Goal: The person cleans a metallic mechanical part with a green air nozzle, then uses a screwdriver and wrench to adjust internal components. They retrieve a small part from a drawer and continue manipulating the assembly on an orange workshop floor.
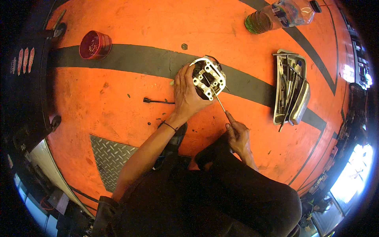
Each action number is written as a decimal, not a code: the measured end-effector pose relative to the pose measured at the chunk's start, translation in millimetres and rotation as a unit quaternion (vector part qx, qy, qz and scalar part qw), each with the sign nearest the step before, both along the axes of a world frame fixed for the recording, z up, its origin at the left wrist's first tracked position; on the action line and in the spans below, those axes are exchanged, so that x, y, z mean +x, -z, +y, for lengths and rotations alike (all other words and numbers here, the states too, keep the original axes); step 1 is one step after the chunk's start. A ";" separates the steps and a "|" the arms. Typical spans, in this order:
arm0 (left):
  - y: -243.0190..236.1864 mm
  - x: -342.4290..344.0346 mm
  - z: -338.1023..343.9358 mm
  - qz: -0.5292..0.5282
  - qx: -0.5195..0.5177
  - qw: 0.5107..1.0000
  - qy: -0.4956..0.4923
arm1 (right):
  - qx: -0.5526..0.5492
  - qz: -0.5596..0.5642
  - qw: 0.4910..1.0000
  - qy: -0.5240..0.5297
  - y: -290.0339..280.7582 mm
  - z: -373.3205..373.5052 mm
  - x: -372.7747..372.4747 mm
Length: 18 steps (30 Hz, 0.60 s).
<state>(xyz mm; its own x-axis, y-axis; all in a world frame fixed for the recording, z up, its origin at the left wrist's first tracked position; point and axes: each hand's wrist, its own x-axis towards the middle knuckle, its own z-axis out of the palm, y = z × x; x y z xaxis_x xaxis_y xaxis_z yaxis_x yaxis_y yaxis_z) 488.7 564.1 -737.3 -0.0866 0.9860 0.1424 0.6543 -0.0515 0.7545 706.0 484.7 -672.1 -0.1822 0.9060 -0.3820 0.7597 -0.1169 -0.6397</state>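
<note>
A metal engine part that looks like a cylinder head (219, 77) is held up in front of me, its bright machined face with bolt holes turned toward me. My left hand (185, 89) is closed around its left side, with the fingers partly behind it. My right hand (238, 136) grips a thin metal rod-like tool (220, 103), whose handle is hidden in the fist. The tool's tip reaches the lower middle of the part's face. Left of my left hand, a black cable with a connector (148, 100) lies on the orange floor.
A red cup (103, 46) stands at the far left. A metal tray of hand tools (277, 104) lies to the right. Beyond it is a clear bottle with green liquid (257, 23). Near left are a diamond-pattern plate (112, 160) and a dark wheeled cabinet (27, 91).
</note>
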 end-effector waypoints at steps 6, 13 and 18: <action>-2.0 -0.2 0.3 -0.011 0.011 1.000 -0.012 | -0.312 0.334 0.863 0.215 14.3 18.0 6.8; 1.5 1.9 -1.1 -0.015 -0.009 1.000 -0.016 | -0.142 0.088 0.983 0.077 -14.6 13.9 2.1; -1.6 2.0 -1.1 -0.003 -0.020 1.000 -0.014 | -0.170 0.097 0.976 0.097 -30.0 23.2 -9.5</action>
<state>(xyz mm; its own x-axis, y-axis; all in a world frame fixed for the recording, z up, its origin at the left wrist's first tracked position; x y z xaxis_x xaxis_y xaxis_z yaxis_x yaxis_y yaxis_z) 490.7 563.0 -735.7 -0.1157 0.9880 0.1021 0.6508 -0.0023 0.7593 696.6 507.9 -642.1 -0.1194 0.7577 -0.6416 0.5700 -0.4768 -0.6691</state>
